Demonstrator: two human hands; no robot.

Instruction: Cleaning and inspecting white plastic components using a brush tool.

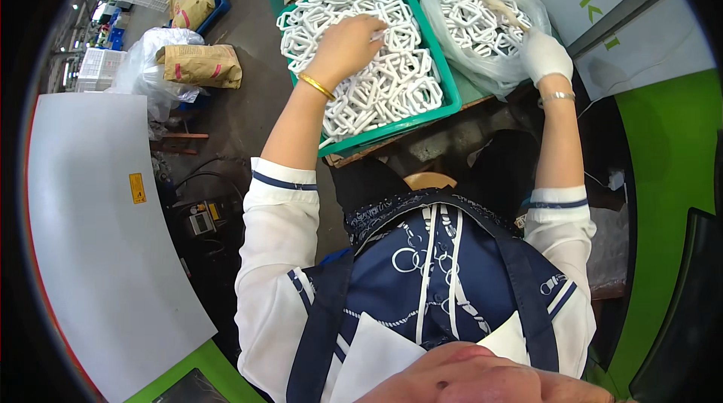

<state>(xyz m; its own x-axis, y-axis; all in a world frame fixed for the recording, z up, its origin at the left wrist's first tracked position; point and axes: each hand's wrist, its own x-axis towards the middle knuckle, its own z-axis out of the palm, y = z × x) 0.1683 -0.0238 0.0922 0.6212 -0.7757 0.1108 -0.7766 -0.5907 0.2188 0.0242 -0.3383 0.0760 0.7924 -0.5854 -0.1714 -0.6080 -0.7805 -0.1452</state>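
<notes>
One left hand (350, 45), fingers bent, touches links (380, 98) in one tray (451, 102); right of that, one bag (486, 71), one right hand (545, 56); both fingers' grips unclear.

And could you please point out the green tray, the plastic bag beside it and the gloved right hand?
Green tray (451, 98), head view: near right corner.
Plastic bag (489, 80), head view: near wall.
Gloved right hand (546, 58), head view: back of glove.
</notes>
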